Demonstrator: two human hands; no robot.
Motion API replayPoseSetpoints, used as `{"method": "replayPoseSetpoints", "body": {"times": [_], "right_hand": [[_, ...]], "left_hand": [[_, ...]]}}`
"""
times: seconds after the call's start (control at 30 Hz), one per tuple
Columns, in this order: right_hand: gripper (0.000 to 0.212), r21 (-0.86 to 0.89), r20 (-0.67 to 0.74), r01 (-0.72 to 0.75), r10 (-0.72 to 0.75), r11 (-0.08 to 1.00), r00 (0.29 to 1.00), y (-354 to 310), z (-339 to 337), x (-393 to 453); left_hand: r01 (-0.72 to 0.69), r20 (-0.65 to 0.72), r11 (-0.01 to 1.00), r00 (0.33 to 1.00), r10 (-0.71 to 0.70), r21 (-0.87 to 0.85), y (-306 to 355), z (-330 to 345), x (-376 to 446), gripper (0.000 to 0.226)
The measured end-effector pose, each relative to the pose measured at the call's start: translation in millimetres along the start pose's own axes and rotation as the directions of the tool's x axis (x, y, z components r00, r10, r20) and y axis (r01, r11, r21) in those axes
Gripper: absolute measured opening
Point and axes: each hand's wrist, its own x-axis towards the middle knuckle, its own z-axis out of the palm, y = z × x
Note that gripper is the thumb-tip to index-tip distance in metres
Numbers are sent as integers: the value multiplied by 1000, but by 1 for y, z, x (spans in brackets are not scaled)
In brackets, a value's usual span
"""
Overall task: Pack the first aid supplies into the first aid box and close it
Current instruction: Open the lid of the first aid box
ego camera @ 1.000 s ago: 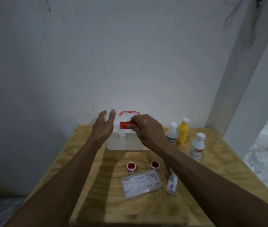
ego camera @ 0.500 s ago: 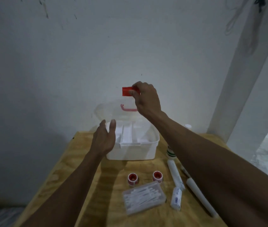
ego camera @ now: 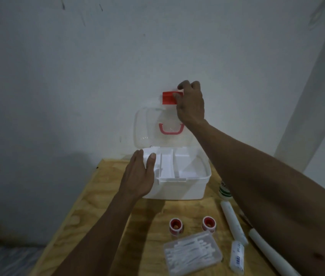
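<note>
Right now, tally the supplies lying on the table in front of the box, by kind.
Red tape rolls: 2
Clear case of cotton swabs: 1
Small bandage roll: 1
Long white tubes: 2
Total: 6

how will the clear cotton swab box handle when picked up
Probably light: the cotton swab box is thin clear plastic holding only swabs. Likely a bit slippery, its lid looking smooth. Lying flat on the table, it shouldn't roll.
</note>
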Motion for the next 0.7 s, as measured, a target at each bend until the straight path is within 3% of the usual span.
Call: {"method": "replayPoseSetpoints", "body": {"times": [0.33,0.7], "right_hand": [[20,-240,116,193,-169,951,979,14,-1,-10],[38,-264,227,177,-118,948,967,6,-38,-19]], "left_hand": [[23,13,999,1000,-23,26,8,-3,-5,68],[35,12,999,999,-35,26,11,-3,-9,65]]}}
